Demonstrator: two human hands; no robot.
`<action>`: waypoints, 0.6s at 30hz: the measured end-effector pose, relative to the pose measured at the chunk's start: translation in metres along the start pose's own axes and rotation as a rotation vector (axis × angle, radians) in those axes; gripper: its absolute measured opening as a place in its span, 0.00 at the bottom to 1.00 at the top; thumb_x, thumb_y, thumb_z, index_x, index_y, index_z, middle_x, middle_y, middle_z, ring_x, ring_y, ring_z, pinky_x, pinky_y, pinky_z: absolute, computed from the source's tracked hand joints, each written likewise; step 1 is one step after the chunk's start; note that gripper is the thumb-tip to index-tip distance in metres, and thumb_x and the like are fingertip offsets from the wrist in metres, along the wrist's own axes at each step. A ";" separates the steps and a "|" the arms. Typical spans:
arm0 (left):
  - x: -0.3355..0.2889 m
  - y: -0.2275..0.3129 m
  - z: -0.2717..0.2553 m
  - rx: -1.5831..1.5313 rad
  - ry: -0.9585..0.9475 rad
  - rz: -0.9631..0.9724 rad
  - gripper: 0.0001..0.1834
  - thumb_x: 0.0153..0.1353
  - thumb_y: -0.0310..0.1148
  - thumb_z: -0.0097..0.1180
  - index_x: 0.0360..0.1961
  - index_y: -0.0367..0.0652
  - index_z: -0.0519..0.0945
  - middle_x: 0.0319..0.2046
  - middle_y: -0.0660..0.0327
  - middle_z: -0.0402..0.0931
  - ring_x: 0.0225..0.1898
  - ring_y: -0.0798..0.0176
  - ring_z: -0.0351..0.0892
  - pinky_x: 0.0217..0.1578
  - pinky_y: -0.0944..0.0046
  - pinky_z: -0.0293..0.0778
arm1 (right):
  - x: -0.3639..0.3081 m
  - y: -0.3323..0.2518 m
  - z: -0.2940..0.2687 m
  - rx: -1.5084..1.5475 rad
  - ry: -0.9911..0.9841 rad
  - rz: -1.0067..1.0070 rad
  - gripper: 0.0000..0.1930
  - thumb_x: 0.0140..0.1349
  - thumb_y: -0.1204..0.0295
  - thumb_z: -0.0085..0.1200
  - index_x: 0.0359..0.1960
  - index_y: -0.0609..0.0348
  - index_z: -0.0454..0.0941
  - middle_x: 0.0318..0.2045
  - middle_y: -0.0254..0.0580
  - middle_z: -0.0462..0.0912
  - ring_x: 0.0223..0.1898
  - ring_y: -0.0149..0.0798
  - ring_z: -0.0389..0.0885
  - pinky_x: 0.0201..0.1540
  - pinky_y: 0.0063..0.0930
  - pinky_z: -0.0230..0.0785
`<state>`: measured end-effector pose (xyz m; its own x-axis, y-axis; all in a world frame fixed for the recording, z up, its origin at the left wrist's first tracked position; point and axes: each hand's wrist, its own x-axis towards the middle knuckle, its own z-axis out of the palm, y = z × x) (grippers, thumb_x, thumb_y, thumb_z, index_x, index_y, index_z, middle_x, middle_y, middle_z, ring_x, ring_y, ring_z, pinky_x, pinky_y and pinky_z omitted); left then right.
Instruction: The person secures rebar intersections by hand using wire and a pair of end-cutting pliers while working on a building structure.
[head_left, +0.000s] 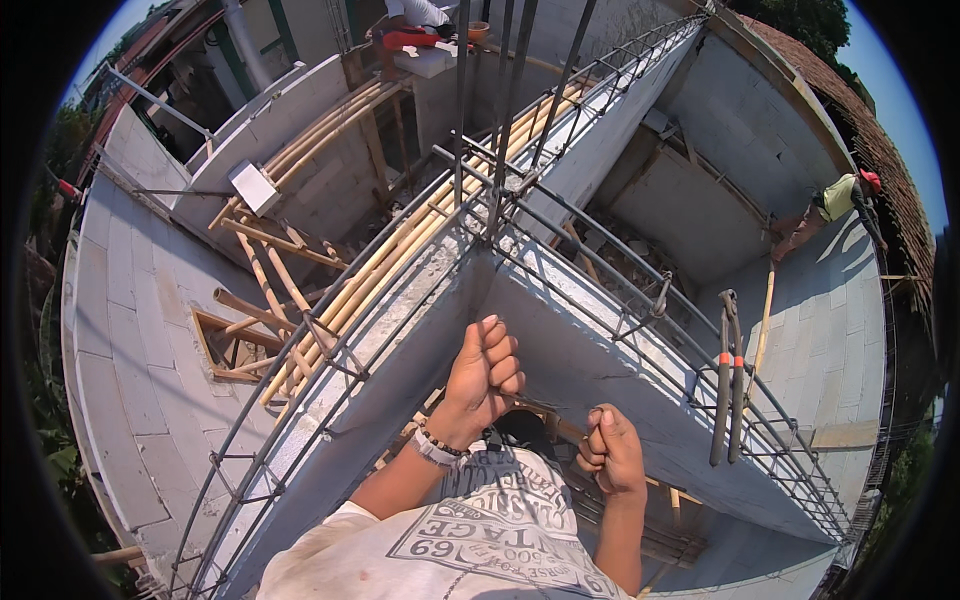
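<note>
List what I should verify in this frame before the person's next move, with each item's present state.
1. Thin wire between the hands: ok, it appears to run from one to the other.
2. Grip: ok, the fingers of the left hand and right hand are curled closed.
3. Hand protection: not ok, both hands are bare.
4. Pincers parked off the hands: ok, they hang at the rebar cage on the right; how securely, cannot tell.
5. Co-worker away from the hands: ok, at the far wall on the right.
6. Footing: cannot tell, the feet are not visible.
</note>
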<state>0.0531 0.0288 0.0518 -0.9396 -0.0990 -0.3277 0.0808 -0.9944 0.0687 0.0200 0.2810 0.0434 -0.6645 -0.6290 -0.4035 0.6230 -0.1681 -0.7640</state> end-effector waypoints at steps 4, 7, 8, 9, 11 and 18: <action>-0.001 -0.020 0.020 0.082 0.167 -0.084 0.23 0.79 0.47 0.42 0.23 0.58 0.57 0.17 0.76 0.43 0.13 0.76 0.39 0.15 0.69 0.42 | 0.007 0.021 0.021 -0.880 0.129 -0.028 0.18 0.81 0.58 0.42 0.39 0.59 0.77 0.20 0.25 0.64 0.20 0.19 0.59 0.23 0.21 0.50; 0.020 -0.014 0.024 0.360 0.029 0.248 0.23 0.79 0.48 0.43 0.23 0.57 0.58 0.16 0.76 0.44 0.13 0.77 0.40 0.16 0.70 0.44 | -0.001 0.038 0.032 -0.914 -0.096 -0.103 0.18 0.81 0.59 0.41 0.39 0.59 0.76 0.21 0.27 0.66 0.24 0.22 0.62 0.28 0.23 0.56; 0.027 -0.009 0.022 0.463 0.035 0.389 0.23 0.79 0.48 0.43 0.22 0.57 0.58 0.16 0.76 0.44 0.13 0.77 0.41 0.16 0.70 0.44 | -0.007 0.039 0.030 -0.864 -0.208 -0.045 0.18 0.80 0.59 0.41 0.40 0.60 0.76 0.20 0.28 0.67 0.25 0.24 0.62 0.30 0.25 0.59; 0.031 -0.006 0.017 0.501 0.093 0.432 0.24 0.79 0.47 0.43 0.22 0.57 0.57 0.16 0.76 0.45 0.13 0.77 0.41 0.16 0.70 0.45 | -0.012 0.034 0.025 -0.753 -0.219 0.131 0.18 0.81 0.58 0.41 0.38 0.58 0.75 0.20 0.26 0.66 0.24 0.24 0.61 0.28 0.24 0.58; 0.035 -0.007 0.006 0.454 0.076 0.416 0.24 0.79 0.47 0.43 0.23 0.57 0.57 0.16 0.75 0.45 0.14 0.77 0.42 0.16 0.70 0.45 | -0.020 0.025 0.015 -0.517 -0.283 0.276 0.19 0.81 0.57 0.41 0.36 0.57 0.74 0.19 0.24 0.64 0.23 0.23 0.60 0.27 0.22 0.56; 0.038 -0.024 0.012 0.381 0.051 0.354 0.24 0.78 0.48 0.44 0.24 0.54 0.55 0.17 0.73 0.48 0.14 0.76 0.44 0.16 0.68 0.46 | -0.007 0.024 0.008 -0.846 -0.190 0.083 0.19 0.80 0.57 0.44 0.43 0.62 0.76 0.24 0.35 0.75 0.28 0.30 0.73 0.34 0.28 0.66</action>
<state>0.0114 0.0489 0.0494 -0.8584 -0.4379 -0.2670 0.2550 -0.8161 0.5186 0.0432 0.2754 0.0324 -0.5036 -0.7427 -0.4413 0.1001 0.4572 -0.8837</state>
